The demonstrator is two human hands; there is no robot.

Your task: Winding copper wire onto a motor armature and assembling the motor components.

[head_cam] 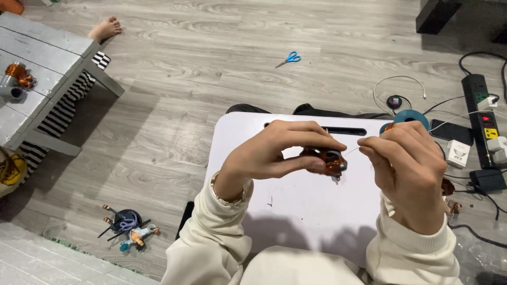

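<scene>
Copper-wound coil (325, 158), small and brown, pinched between thumb and fingers of left hand (277, 153), raised just above white lap desk (296, 211). Fine wire (353, 150) stretched from coil to right hand (409, 169), fingertips (369, 143) pressed together on its end. Winding or threading step judged under way, wire kept taut between both hands; next move likely calls for steady tension, a firm pinch on the strand and a slow turn of the coil, so no slack or snag. Teal wire spool (411, 117) just behind right hand, partly hidden. Counted: one coil in hand, one spool, one lap desk, one pair of blue-handled scissors (289, 58) well apart on wooden floor (211, 79), one black power strip (483, 113) at right with several plugs and cables, one phone (449, 131) beside it, one grey low table (42, 84) at left bearing two or three more copper coils (18, 74), one small bundle of tools (127, 224) on floor, one bare foot (105, 29) of another person at top left.
</scene>
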